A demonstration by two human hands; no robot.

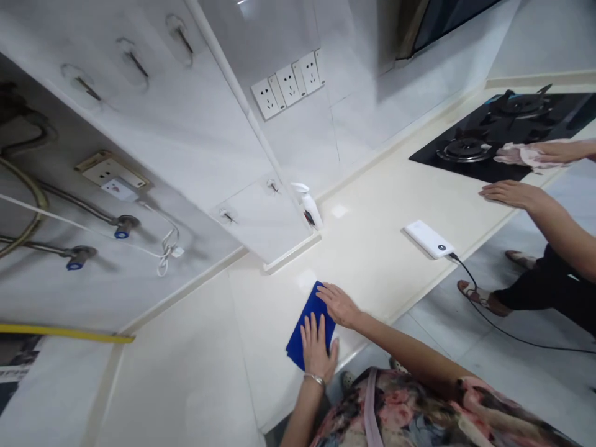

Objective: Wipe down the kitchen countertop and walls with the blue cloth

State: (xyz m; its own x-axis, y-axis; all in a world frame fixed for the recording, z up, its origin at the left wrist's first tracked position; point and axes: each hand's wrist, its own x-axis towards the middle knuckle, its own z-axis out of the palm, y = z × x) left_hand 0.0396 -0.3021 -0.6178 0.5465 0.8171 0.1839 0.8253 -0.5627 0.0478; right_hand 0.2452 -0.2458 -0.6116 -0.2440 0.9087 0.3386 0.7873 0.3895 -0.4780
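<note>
A blue cloth (305, 329) lies flat on the cream countertop (372, 261), close to its front edge. My left hand (317, 347), a bracelet at its wrist, rests palm down on the cloth's near part with its fingers spread. My right hand (338, 304) lies flat on the cloth's far end, fingers stretched out. Neither hand grips anything.
A white spray bottle (308, 205) stands by the wall and a white power bank (429, 239) with a black cable lies farther along. At the black gas hob (507, 133) another person presses a pink cloth (514, 154) with one hand, the other hand (510, 194) flat on the counter. Sockets and pipes line the wall.
</note>
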